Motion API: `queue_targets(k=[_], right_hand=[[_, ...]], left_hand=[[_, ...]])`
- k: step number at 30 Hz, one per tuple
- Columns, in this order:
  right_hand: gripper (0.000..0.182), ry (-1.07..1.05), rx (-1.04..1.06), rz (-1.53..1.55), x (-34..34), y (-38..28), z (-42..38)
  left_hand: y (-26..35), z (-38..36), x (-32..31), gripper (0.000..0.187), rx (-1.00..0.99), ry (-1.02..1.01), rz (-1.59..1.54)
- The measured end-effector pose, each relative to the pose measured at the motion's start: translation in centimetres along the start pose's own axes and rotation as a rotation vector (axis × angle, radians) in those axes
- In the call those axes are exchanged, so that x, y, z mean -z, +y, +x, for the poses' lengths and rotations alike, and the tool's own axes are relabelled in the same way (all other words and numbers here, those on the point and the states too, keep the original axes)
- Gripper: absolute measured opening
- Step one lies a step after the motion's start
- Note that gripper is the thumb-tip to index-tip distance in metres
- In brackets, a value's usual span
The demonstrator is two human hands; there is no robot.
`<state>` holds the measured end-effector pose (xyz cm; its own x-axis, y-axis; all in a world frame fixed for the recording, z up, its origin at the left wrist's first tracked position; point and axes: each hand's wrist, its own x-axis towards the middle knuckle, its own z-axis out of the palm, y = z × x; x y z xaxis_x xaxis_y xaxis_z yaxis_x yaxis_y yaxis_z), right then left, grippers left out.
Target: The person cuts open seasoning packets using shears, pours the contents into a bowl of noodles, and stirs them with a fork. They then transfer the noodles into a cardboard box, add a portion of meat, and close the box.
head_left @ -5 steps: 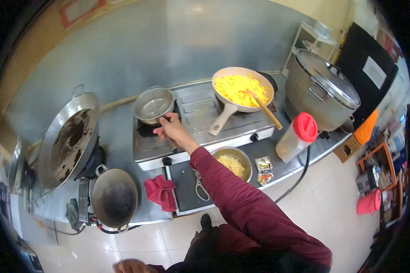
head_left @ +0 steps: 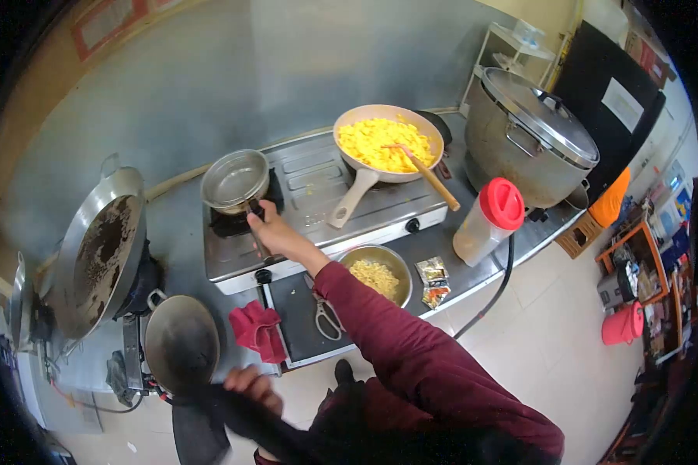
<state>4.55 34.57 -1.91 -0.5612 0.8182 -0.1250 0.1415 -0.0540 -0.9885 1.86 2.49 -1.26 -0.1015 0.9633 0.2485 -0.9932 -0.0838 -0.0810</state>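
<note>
My right hand (head_left: 273, 231) is wrapped round the dark handle of a small saucepan (head_left: 236, 183) at the left burner of the stove (head_left: 318, 256). At the lower edge my left hand (head_left: 254, 387) has its fingers curled beside a dark, blurred strap-like shape; whether it holds anything is unclear. On the right burner rests a pale frying pan (head_left: 347, 200) of yellow food (head_left: 381, 144), a wooden-handled utensil (head_left: 434, 180) leaning in it. In front of the stove is a metal bowl (head_left: 399, 267) with noodle-like pieces, next to an opened foil packet (head_left: 433, 282).
A large wok (head_left: 74, 256) and a smaller dark pan (head_left: 181, 341) stand at the left. Scissors (head_left: 327, 319) and a red cloth (head_left: 256, 329) lie near the front edge. Further right are a red-lidded jug (head_left: 485, 225) and a big lidded pot (head_left: 496, 143).
The view has shifted, so the counter items appear further left. My left hand has risen further into view, with a dark blurred shape beside it. My right hand stays on the saucepan handle.
</note>
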Motion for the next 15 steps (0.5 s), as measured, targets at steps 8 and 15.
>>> queue_targets(k=[8,15], right_hand=[[0.015,0.529,0.684,-0.357,12.3,4.4,-22.1],[0.036,0.633,0.128,-0.916,24.7,19.1,-27.9]], left_hand=[[4.8,-0.6,6.0,0.033,-0.236,0.266,0.354],[-2.6,4.4,-3.3,0.029,-0.245,-0.182,0.864]])
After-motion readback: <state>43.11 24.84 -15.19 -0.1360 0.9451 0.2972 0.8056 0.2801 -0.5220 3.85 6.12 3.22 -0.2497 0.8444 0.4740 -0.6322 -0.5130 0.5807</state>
